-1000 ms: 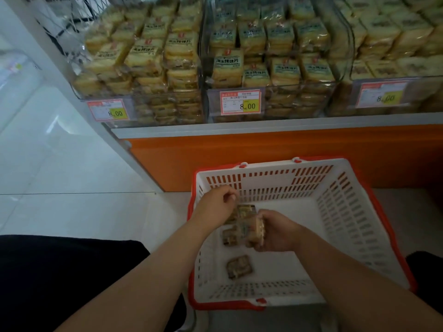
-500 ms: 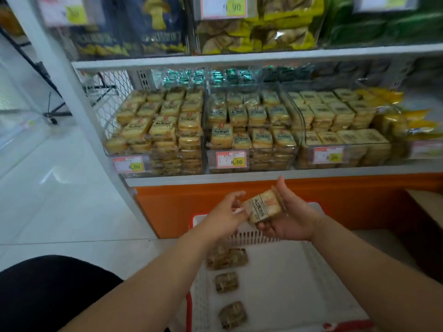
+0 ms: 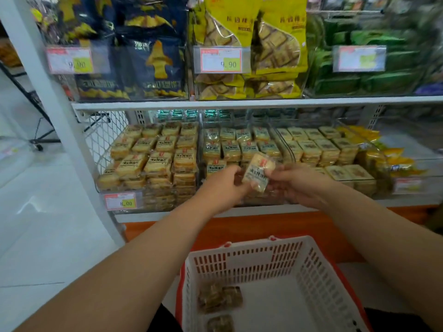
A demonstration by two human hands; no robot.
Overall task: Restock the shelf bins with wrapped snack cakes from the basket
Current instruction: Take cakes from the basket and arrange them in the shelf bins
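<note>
Head view: big white metal shelf (image 3: 239,103) with clear plastic bins (image 3: 242,164) packed with yellow cakes, then the white-and-red slotted plastic basket (image 3: 309,267) down low, a few brownish wrapped cakes (image 3: 219,299) left inside. Left hand (image 3: 221,185) and right hand (image 3: 296,184) both pinch one pale square plastic-wrapped snack cake (image 3: 257,172) by its edges, right in front of the middle bin. Looks light, squishy, crinkly-slick wrapper, so I'd hold the sides gently, not squeeze the middle
</note>
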